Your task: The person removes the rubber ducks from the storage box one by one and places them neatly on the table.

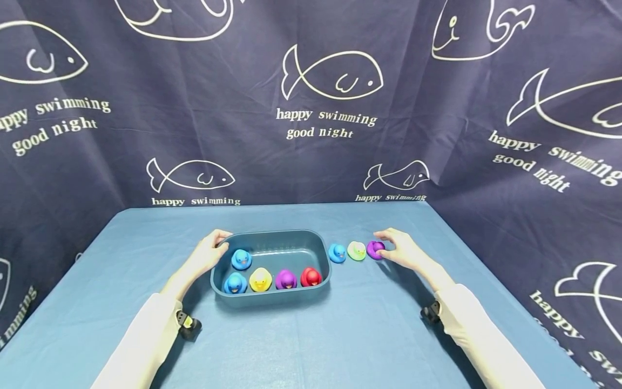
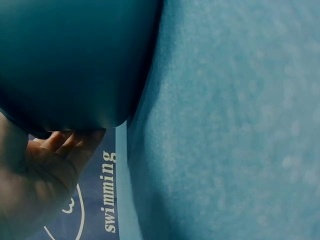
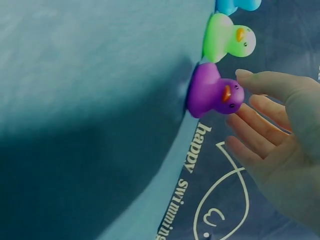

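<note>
My left hand (image 1: 208,250) holds a dark teal plastic basin (image 1: 272,295) by its left end, thumb at the rim; in the left wrist view its fingers reach behind the basin's wall (image 2: 75,65). Inside are two blue rubber ducks (image 1: 241,259), a yellow one (image 1: 260,279), a purple one (image 1: 286,279) and a red one (image 1: 311,277). Outside, to the right, a blue duck (image 1: 337,253), a light green duck (image 1: 357,250) and another purple duck (image 3: 205,92) stand in a row. Around that purple duck's head my right hand (image 3: 285,130) is spread, thumb and fingers apart, not visibly gripping it.
A blue cloth (image 1: 340,335) covers the table. Behind and at both sides hangs a dark curtain (image 1: 262,140) with white fish drawings and lettering. Each wrist carries a small black camera (image 1: 189,326).
</note>
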The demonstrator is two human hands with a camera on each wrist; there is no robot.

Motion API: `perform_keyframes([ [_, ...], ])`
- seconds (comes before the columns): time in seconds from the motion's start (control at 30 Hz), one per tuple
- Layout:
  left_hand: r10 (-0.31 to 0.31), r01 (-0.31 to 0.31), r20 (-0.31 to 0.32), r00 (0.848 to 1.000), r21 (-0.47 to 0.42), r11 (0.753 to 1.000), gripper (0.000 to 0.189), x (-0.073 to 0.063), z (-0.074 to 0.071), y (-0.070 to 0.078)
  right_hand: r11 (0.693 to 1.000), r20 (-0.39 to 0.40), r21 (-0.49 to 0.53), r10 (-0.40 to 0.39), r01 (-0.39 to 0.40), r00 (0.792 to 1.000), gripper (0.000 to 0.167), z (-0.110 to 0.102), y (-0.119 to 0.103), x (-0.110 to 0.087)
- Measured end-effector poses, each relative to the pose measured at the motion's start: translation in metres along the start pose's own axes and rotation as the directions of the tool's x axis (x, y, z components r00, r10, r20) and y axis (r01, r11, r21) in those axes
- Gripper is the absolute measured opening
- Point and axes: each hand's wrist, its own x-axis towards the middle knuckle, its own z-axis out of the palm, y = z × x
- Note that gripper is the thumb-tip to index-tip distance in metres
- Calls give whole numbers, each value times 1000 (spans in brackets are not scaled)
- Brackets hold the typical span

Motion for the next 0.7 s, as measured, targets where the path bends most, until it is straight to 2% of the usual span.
perform_keyframes([
  [0.4, -4, 4, -2, 1000, -2, 1000, 29, -1, -2, 0, 1000, -26, -3, -16, 16, 1000, 38, -3, -25, 18],
  [0.7, -1, 1, -5, 1000, -3, 1000, 28, -1, -1, 2, 994, -81, 38, -99, 102, 992, 37, 7, -52, 33],
])
